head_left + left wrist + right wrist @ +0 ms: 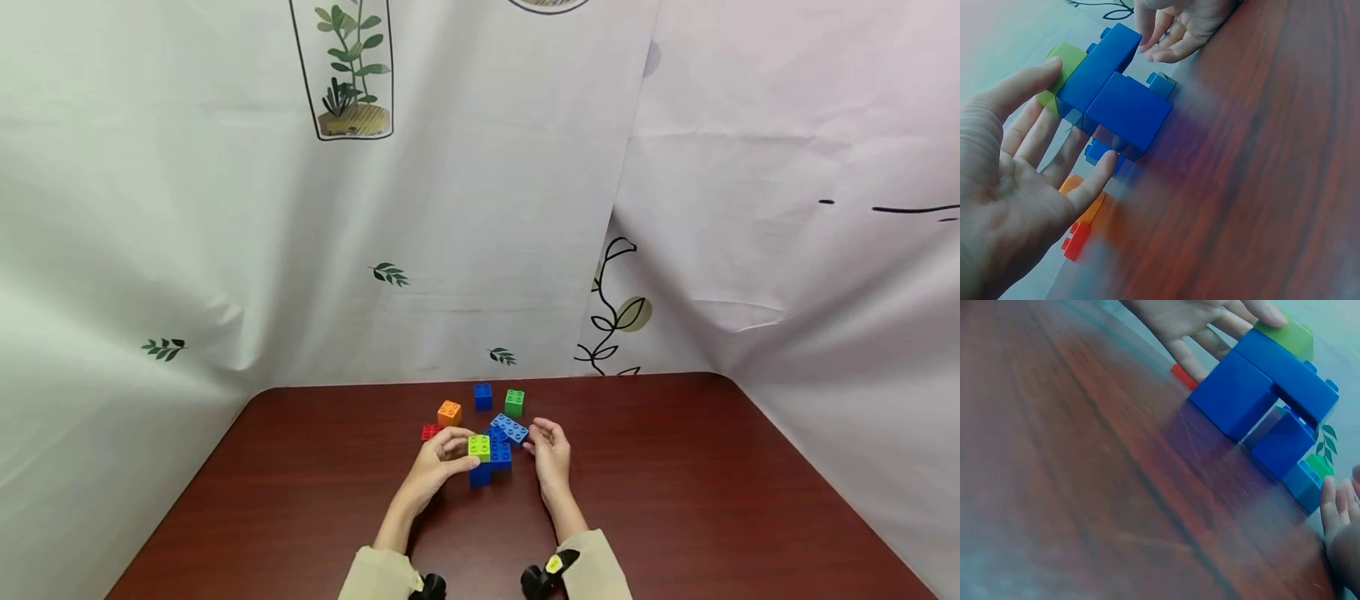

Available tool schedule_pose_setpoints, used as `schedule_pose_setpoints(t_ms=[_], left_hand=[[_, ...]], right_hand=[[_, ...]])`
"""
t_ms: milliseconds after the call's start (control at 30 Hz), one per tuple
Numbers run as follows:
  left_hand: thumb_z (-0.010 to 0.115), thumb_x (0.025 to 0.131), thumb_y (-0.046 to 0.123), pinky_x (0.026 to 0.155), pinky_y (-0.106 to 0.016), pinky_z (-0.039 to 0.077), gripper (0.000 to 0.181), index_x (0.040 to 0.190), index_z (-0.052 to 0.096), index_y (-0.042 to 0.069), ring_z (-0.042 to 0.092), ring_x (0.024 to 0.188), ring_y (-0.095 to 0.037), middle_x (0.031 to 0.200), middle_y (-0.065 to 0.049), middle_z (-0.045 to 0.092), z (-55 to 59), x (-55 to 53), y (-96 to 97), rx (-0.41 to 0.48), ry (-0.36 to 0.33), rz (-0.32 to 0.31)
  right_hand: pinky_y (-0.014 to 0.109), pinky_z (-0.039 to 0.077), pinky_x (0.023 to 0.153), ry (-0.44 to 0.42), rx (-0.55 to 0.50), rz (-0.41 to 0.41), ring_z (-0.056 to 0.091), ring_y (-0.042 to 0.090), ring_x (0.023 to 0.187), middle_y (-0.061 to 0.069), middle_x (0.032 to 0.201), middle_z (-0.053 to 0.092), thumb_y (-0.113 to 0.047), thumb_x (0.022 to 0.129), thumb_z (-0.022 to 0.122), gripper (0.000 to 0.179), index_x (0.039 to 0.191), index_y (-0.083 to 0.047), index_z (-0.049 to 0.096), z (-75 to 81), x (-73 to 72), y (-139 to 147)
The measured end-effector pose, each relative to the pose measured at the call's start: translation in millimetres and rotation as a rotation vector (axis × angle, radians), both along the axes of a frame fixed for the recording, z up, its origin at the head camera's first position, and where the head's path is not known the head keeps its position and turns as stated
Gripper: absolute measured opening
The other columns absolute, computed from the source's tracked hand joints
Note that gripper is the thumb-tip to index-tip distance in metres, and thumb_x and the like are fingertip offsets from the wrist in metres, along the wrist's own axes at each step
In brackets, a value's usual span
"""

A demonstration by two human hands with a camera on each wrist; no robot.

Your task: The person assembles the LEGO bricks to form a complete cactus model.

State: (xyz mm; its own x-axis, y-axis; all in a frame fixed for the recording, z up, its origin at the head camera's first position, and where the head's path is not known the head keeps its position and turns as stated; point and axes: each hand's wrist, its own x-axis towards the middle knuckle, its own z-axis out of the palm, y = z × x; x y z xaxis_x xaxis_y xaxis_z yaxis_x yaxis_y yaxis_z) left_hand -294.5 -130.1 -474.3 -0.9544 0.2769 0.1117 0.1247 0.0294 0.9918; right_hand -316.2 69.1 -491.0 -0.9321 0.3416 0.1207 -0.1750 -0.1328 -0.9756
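My left hand (438,462) pinches a lime green brick (478,447) between thumb and fingers. The lime brick sits on one end of a long blue brick (1291,375), with a blue block (1232,394) under that same end. Another blue block (1284,442) stands close by, below the long brick's free end. Beyond it lies a light blue brick (509,428) with studs up. My right hand (551,458) is beside the light blue brick, its fingers loosely bent with nothing between them; the fingertips are right at the brick's end.
Behind the blue bricks stand a dark blue brick (483,397) and a green brick (514,403). An orange brick (449,413) and a red brick (431,432) are at the left, beyond my left hand. A patterned white cloth (480,208) hangs behind the brown table (675,483).
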Motion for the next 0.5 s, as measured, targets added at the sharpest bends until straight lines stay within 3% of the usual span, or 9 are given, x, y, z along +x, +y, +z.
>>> schedule_pose_setpoints(t_ms=[133, 267, 500], left_hand=[[0.072, 0.086, 0.009, 0.088, -0.02, 0.051, 0.045, 0.125, 0.055, -0.002, 0.062, 0.104, -0.013, 0.125, -0.022, 0.065, -1.4, 3.6, -0.5, 0.005, -0.007, 0.012], [0.073, 0.086, 0.011, 0.088, -0.021, 0.051, 0.046, 0.126, 0.055, -0.002, 0.061, 0.105, -0.013, 0.125, -0.02, 0.066, -3.5, 6.3, 0.4, 0.013, -0.015, 0.02], [0.074, 0.085, 0.01, 0.088, -0.021, 0.051, 0.044, 0.123, 0.056, -0.003, 0.062, 0.105, -0.013, 0.122, -0.02, 0.067, -6.0, 7.7, -1.7, 0.025, -0.019, 0.035]], right_hand=[[0.025, 0.057, 0.081, 0.027, 0.201, -0.06, 0.065, 0.031, 0.106, 0.026, 0.12, 0.064, -0.001, 0.092, 0.062, 0.039, 0.129, 0.005, 0.055, -2.5, -3.0, 4.6], [0.045, 0.051, 0.098, 0.004, 0.377, 0.007, 0.059, 0.038, 0.12, 0.023, 0.129, 0.062, -0.006, 0.09, 0.066, 0.049, 0.137, 0.0, 0.052, -3.4, -4.2, 8.3], [0.048, 0.054, 0.093, -0.027, 0.586, 0.169, 0.066, 0.039, 0.109, 0.022, 0.137, 0.057, -0.006, 0.088, 0.068, 0.055, 0.14, -0.003, 0.051, -4.1, -1.9, 6.4]])
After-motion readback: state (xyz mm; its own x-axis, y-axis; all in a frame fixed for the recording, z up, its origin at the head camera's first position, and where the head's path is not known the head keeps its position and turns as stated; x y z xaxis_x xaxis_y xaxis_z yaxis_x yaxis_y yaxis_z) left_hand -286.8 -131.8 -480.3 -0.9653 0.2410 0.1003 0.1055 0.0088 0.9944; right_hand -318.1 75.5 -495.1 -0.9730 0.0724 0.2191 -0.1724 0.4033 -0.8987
